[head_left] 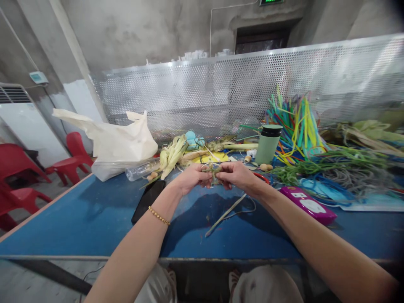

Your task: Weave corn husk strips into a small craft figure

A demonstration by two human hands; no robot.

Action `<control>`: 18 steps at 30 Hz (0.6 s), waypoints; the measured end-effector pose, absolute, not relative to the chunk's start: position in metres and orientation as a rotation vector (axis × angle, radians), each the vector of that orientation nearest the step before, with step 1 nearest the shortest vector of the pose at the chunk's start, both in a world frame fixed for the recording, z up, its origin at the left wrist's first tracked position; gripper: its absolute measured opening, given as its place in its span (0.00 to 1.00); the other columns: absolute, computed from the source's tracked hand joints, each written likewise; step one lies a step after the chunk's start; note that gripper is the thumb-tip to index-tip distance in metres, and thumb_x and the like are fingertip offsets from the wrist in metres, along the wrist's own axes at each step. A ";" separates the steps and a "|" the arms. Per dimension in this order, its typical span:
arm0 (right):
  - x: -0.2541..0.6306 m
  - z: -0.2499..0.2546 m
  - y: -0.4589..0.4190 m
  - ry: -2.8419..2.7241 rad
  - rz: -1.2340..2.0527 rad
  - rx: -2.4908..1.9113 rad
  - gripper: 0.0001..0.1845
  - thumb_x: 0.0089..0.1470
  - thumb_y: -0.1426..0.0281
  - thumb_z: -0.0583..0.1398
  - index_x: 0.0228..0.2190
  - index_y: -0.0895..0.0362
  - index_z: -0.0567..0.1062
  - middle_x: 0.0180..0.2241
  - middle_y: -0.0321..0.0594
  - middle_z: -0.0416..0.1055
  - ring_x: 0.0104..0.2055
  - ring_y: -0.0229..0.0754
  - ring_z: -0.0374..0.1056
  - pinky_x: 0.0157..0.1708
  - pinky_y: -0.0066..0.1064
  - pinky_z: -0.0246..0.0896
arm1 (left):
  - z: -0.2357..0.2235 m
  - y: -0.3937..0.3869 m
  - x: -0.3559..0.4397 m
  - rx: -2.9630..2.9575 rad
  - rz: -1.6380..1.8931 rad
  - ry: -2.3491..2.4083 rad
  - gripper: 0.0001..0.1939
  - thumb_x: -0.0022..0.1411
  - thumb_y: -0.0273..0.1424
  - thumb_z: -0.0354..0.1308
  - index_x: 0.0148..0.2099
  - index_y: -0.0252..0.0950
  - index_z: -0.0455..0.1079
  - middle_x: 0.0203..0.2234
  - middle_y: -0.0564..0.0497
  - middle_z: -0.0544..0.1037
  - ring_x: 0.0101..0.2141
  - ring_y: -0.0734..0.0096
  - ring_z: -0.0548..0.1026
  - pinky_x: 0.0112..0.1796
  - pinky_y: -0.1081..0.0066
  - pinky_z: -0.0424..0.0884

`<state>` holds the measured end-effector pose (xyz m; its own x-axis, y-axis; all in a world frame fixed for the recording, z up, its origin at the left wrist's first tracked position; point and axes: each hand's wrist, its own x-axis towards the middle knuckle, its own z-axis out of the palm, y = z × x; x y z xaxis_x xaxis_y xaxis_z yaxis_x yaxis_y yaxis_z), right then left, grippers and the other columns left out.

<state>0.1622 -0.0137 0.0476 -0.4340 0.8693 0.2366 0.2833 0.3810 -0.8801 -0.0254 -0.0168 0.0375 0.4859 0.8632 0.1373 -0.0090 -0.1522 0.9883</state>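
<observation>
Above the middle of the blue table point(104, 223), my left hand point(196, 176) and my right hand point(236, 173) face each other, fingertips almost meeting. Both are closed in a pinch on a small bundle of thin green plant strands point(213, 170); its exact form is too small to make out. Below them on the tabletop lies a pale green stalk point(222, 216), with a thin curved strand beside it. A black phone point(147, 201) rests near my left forearm, partly behind it. Pale corn husks point(173, 156) lie beyond my left hand.
A white plastic bag point(121, 141) and a clear bottle point(142, 169) are at the left. At the right stand a green tumbler point(269, 145) and colourful pipe cleaners point(303, 126), near green strands point(334, 166) and a purple box point(307, 205). A perforated metal screen point(189, 92) borders the back.
</observation>
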 end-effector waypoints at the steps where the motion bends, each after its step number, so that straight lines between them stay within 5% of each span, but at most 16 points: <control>1: 0.162 0.047 -0.013 -1.914 1.012 -0.998 0.08 0.45 0.68 0.60 0.18 0.58 0.69 0.13 0.33 0.66 0.15 0.32 0.61 0.17 0.24 0.56 | 0.038 -0.017 -0.025 1.534 0.916 0.784 0.09 0.53 0.29 0.61 0.25 0.34 0.65 0.18 0.52 0.70 0.21 0.75 0.68 0.26 0.70 0.56; 18: 0.163 0.036 -0.005 -1.951 0.848 -0.963 0.04 0.44 0.70 0.59 0.21 0.57 0.69 0.12 0.30 0.65 0.14 0.32 0.60 0.15 0.24 0.54 | 0.039 -0.019 -0.019 1.552 0.962 0.859 0.07 0.53 0.27 0.58 0.25 0.34 0.64 0.17 0.53 0.70 0.20 0.78 0.68 0.24 0.73 0.56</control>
<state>0.1625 -0.0047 0.0361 -0.4044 0.8451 0.3497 0.3211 0.4892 -0.8109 -0.0192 -0.0187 0.0387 0.4150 0.8988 0.1413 0.0392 -0.1728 0.9842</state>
